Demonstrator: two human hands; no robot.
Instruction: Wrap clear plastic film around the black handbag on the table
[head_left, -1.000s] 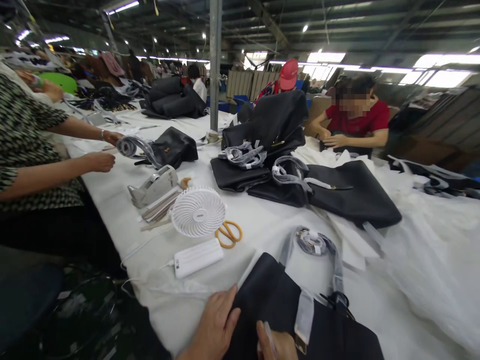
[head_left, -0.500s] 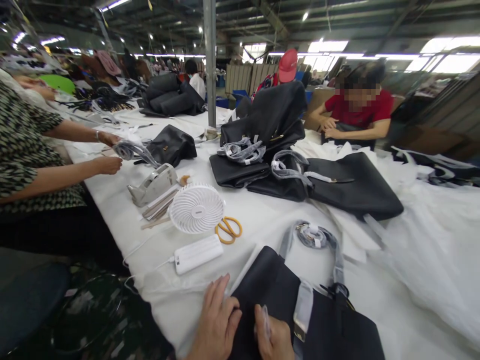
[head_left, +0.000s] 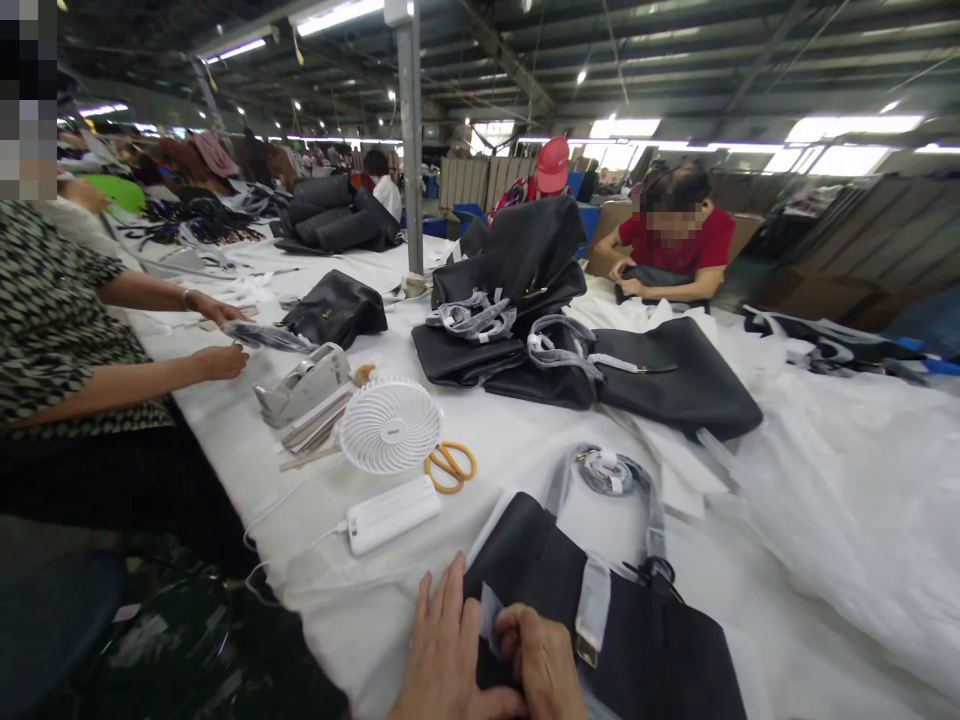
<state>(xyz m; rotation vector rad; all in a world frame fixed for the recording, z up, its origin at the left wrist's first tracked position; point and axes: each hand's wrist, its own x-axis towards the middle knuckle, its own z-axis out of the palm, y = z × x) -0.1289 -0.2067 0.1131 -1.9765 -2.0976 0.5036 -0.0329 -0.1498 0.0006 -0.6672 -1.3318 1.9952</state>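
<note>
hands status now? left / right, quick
Left hand: open, flat on the black bag.
Right hand: closed, pinching a small clear film piece at the bag's edge.

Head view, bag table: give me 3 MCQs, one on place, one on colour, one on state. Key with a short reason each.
1. What lies directly right of the white fan?
A. tape dispenser
B. scissors
C. power bank

2. What colour are the scissors' handles?
A. yellow
B. red
C. black

3. How is the left hand placed?
A. raised off the table
B. gripping the scissors
C. flat, fingers spread, on the edge of the black bag

Key:
1 B: the scissors lie against the fan's right side, while the tape dispenser is up-left and the power bank is below.
2 A: both handle loops are yellow.
3 C: the left hand presses on the near black bag, beside the right hand, which pinches a small clear piece.
</note>
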